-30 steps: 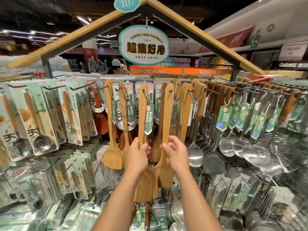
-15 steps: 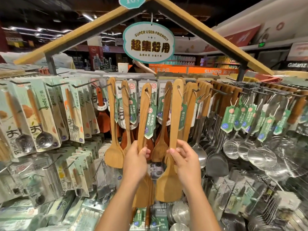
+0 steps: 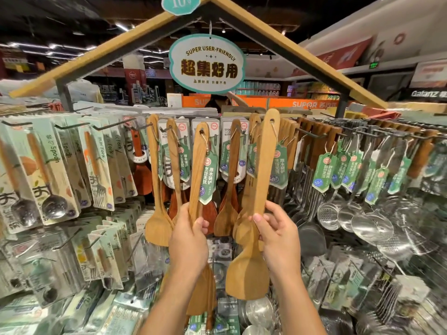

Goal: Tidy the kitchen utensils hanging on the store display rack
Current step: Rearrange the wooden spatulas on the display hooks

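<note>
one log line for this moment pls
left hand: grips hanging wooden spatula | right hand: holds second wooden spatula upright, its hole above the hooks | rack: not yet rehung

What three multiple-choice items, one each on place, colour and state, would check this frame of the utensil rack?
1. Where do the steel skimmers hang?
A. right of the wooden spatulas
B. left of the packaged spoons
C. above the sign

2. What colour are the tags on the spatulas?
A. red
B. green
C. yellow

3. What is the right hand doing?
A. hanging empty
B. resting on a shelf
C. gripping a spatula

Answers: 1 A, the skimmers fill the rack's right side. 2 B, each tag is green with white print. 3 C, the fingers wrap the spatula's handle, while the left hand holds another spatula.
</note>
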